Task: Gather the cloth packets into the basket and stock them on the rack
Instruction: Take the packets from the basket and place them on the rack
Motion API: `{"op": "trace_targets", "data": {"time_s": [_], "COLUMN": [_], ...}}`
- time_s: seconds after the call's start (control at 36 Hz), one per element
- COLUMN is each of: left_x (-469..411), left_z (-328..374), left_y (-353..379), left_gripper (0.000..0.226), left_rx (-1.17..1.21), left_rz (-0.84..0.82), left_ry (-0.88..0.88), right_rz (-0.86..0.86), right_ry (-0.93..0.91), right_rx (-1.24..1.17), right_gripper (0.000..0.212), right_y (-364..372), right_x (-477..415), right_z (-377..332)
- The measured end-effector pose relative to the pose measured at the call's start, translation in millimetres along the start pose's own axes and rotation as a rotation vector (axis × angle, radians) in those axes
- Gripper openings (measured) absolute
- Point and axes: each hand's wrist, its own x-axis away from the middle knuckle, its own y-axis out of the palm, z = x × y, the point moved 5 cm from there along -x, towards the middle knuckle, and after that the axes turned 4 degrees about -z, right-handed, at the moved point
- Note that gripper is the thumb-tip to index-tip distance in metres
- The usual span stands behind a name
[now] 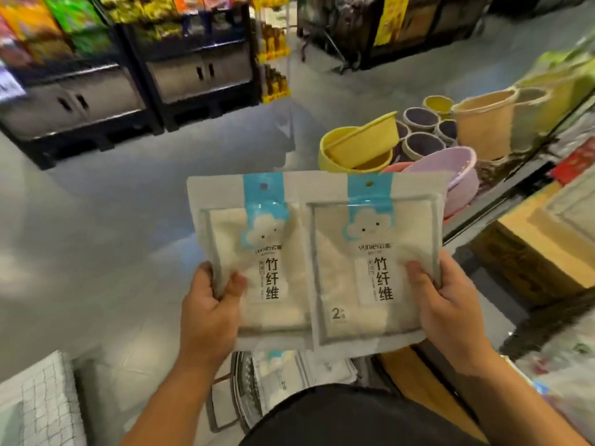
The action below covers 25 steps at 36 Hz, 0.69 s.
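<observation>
1. left grip is clamped on the lower left edge of one cloth packet, thumb on the front, fingers tucked behind.
2. right grip is clamped on the lower right side of a second cloth packet, thumb pressed on its front.
3. both are held up in the air side by side, blue hang tabs on top, the right one's edge lapping over the left one.
4. straight below, close to the person's body, the basket holds more packets lying flat.
5. further out on the right: yellow basins, a pink basin, woven pots.
6. across the grey floor, dark snack shelves, blurred.
</observation>
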Motion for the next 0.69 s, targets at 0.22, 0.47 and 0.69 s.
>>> {"op": "trace_targets", "data": {"time_s": [0.22, 0.47, 0.69], "left_x": [-30.1, -28.2, -26.7], "left_z": [64.6, 157.5, 230.8], "left_y": [88.2, 252.6, 400.0], "left_gripper": [0.019, 0.02, 0.018], "left_rx": [0.075, 0.295, 0.446], "left_rz": [-0.184, -0.521, -0.696], "left_ry": [0.138, 0.294, 0.404], "right_rz": [0.321, 0.655, 0.8], "right_ry": [-0.031, -0.152, -0.213], "right_rx": [-0.079, -0.001, -0.062], "right_gripper": [0.013, 0.014, 0.019], "right_y": [-96.9, -241.8, -366.4], "right_x": [9.6, -1.3, -44.1], "right_z": [-26.5, -28.4, -16.3]}}
